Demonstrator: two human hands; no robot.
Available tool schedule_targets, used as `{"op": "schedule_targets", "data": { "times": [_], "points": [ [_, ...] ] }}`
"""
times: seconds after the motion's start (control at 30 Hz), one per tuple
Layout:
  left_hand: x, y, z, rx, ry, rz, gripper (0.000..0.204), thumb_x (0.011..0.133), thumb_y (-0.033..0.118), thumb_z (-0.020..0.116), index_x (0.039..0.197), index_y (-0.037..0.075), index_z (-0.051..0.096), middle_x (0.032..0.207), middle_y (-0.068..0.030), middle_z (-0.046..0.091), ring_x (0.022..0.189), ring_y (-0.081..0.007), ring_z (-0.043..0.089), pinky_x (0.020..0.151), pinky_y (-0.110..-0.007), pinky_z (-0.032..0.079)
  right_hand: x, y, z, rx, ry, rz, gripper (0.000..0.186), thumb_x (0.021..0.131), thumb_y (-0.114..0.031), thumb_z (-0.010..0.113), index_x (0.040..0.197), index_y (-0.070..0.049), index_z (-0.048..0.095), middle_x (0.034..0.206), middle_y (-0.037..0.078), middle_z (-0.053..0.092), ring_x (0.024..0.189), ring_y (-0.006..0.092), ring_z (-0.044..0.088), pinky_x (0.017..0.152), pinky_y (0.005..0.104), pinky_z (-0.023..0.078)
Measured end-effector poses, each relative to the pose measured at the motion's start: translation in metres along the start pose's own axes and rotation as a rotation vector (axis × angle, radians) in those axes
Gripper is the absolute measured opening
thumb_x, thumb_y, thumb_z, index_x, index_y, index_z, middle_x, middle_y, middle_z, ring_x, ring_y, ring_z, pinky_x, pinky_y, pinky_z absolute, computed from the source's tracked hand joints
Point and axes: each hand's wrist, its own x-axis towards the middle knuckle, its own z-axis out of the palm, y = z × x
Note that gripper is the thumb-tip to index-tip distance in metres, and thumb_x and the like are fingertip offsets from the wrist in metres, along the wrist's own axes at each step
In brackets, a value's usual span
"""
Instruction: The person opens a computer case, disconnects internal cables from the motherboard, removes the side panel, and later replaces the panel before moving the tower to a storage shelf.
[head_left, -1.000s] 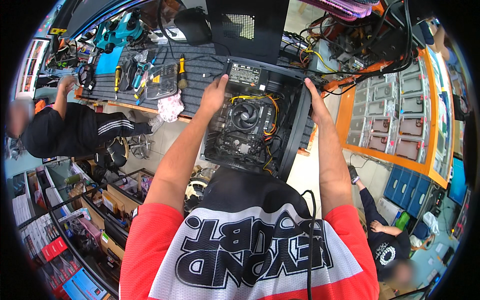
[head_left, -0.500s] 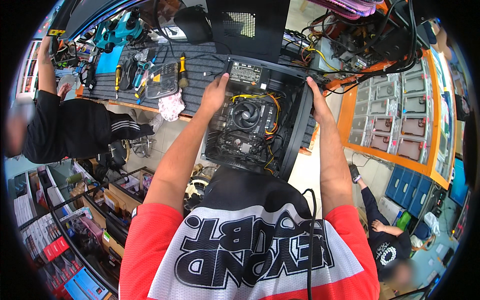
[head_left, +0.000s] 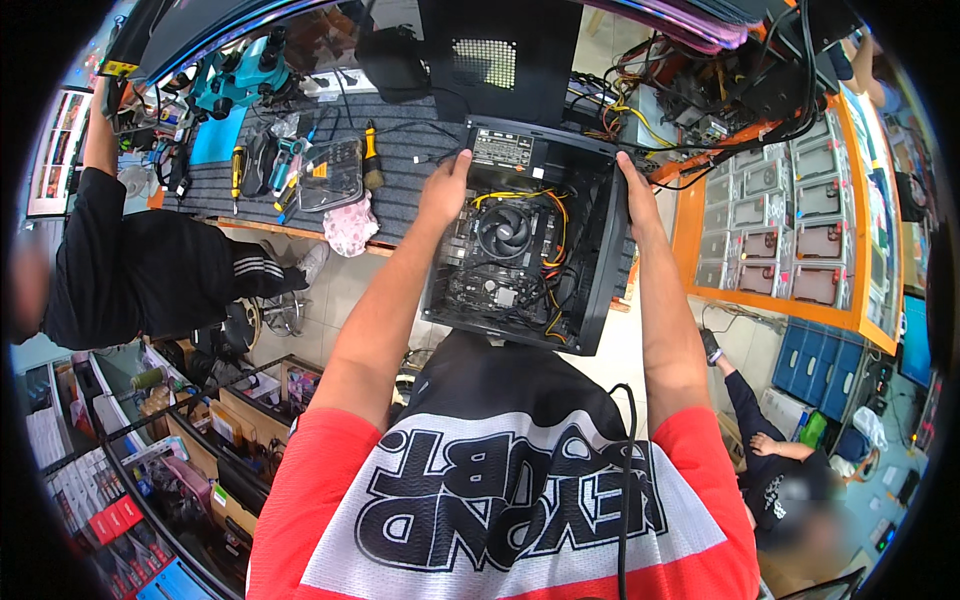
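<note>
My left hand (head_left: pixel 448 183) is closed on the upper left edge of a black desktop computer case (head_left: pixel 597 255), thumb on top. My right hand (head_left: pixel 636 190) grips its upper right edge. The case is open and tilted toward my view, showing a labelled power supply (head_left: pixel 502 148) at the top, a round black cooler fan (head_left: pixel 505 232) on the circuit board and yellow and black cables. It is held between my forearms, in front of my torso at the bench's edge. Its underside is hidden. A tall black panel (head_left: pixel 520 65) with a mesh patch stands behind it.
The mat-covered bench (head_left: pixel 405 190) holds a brush (head_left: pixel 372 158), screwdrivers, a plastic box (head_left: pixel 330 180), a pink cloth (head_left: pixel 350 225) and a teal microscope (head_left: pixel 240 80). Another open computer (head_left: pixel 730 75) hangs cables upper right. Orange display (head_left: pixel 690 240) stands right; co-workers (head_left: pixel 170 260) are on both sides, crowded shelves lower left.
The case and both my hands have shifted slightly to the right, still gripping. The co-worker on the left has raised an arm toward the upper left. The co-worker on the right has shifted slightly.
</note>
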Motion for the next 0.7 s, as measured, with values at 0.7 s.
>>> {"op": "schedule_targets", "data": {
  "times": [0.7],
  "points": [
    [0.069, -0.138, -0.025, -0.476, -0.134, 0.06, 0.029, 0.107, 0.03, 0.071, 0.117, 0.003, 0.077, 0.109, -0.021, 0.076, 0.087, -0.0287, 0.073, 0.078, -0.04, 0.057, -0.068, -0.004, 0.09, -1.127, 0.541, -0.303, 0.078, 0.113, -0.051, 0.053, 0.172, -0.005, 0.028, 0.157, 0.035, 0.055, 0.142, 0.0528, 0.055, 0.117, 0.0517, 0.045]
  ]
}}
